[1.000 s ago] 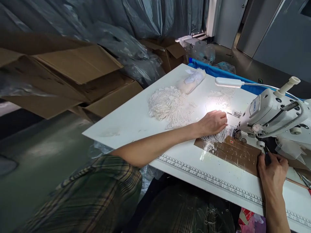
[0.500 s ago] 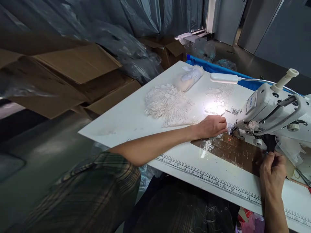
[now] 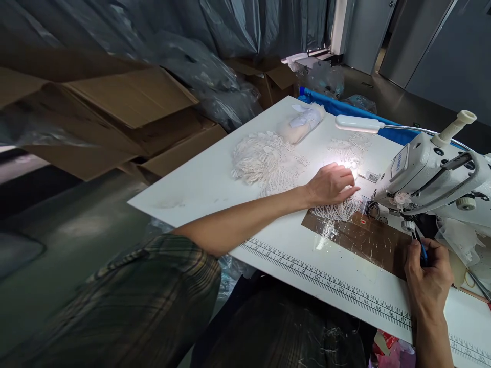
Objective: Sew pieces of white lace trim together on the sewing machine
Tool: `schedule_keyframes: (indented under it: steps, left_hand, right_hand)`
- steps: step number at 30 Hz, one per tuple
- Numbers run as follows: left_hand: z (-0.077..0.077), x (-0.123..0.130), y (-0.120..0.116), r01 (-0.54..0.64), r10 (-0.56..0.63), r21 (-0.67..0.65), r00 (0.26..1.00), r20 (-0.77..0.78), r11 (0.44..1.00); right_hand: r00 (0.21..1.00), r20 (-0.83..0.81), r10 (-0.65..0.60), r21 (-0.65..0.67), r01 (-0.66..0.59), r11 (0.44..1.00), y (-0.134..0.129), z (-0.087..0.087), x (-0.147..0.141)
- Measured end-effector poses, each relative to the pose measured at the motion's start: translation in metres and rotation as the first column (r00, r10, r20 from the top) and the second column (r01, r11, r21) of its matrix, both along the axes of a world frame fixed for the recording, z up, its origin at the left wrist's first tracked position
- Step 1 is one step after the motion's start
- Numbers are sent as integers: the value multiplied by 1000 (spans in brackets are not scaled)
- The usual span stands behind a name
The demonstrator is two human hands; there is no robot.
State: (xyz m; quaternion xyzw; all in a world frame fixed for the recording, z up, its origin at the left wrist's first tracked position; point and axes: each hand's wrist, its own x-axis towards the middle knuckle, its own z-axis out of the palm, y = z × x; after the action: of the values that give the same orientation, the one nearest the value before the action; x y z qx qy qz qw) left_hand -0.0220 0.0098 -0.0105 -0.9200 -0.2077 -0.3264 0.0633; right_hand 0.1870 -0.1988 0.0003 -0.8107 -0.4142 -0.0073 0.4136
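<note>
**Snag risk**

Your right hand (image 3: pixel 428 276) clamps a blue-handled tool (image 3: pixel 424 255); a slip could jab. White lace (image 3: pixel 339 211) lies under your left hand (image 3: pixel 330 185), beside the sewing machine (image 3: pixel 425 168); finger grip there: can't tell. Dragged mesh might catch.

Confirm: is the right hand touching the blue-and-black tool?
Touching. The head view shows the blue-and-black tool held in the right hand, between thumb and fingers.

The lace (image 3: pixel 337 211) looks rough, netted — the brown sheet (image 3: pixel 370 239) glossy, tabletop (image 3: pixel 207 179) smooth, box (image 3: pixel 132 97) matt cardboard.
</note>
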Motion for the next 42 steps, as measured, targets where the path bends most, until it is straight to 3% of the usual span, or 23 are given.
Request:
schedule_keyframes:
  steps: [3,6,8,11,13,16,21,26,28,30,32,34,37,40,42]
  left_hand:
    - [4,1,5,26,-28,-86,999,-22,996]
    - [7,9,9,134,-162,-157,971,-178,978]
    - [11,14,10,145,-193,-171,930,-312,975]
    - [20,16,10,117,-166,-135,878,-449,984]
    - [25,14,7,122,-162,-116,864,-476,986]
    - [26,9,3,123,-140,-66,858,-495,990]
    - [18,-2,2,68,-48,33,907,-419,997]
    - [24,-11,3,-57,20,-148,971,-240,987]
    - [29,-9,-2,-177,113,-303,969,-217,936]
    - [34,-2,-9,-301,198,-450,944,-263,841]
    - [36,8,-14,-400,244,-532,908,-341,747]
    - [38,17,-15,-435,235,-573,890,-391,695]
    - [39,26,-11,-380,199,-645,920,-338,662]
    - [39,29,-8,-201,188,-728,977,-101,655]
    - [37,31,-9,-23,177,-822,980,95,570]
  right_hand:
    - [1000,20,21,1,-21,1000,1,1,-2]
    - [999,37,36,-14,-35,999,2,-2,-3]
    - [996,77,50,-49,-46,998,2,-7,0]
    - [959,235,156,-125,-129,984,2,-14,7]
    - [890,377,256,-140,-219,966,3,-16,10]
    - [805,500,319,-101,-312,945,5,-13,4]
    - [812,365,456,-165,-425,890,15,1,-16]
    - [825,261,502,-297,-426,855,28,8,-12]
    - [846,229,482,-314,-405,859,32,11,-6]
    - [866,183,466,-325,-394,860,34,15,-3]
    - [878,135,459,-340,-393,854,35,19,-1]
    - [882,103,459,-350,-400,847,34,23,0]
    - [893,54,446,-326,-407,853,32,26,4]
    - [912,-55,406,-275,-405,872,35,25,14]
    - [918,-148,369,-252,-396,883,43,23,22]
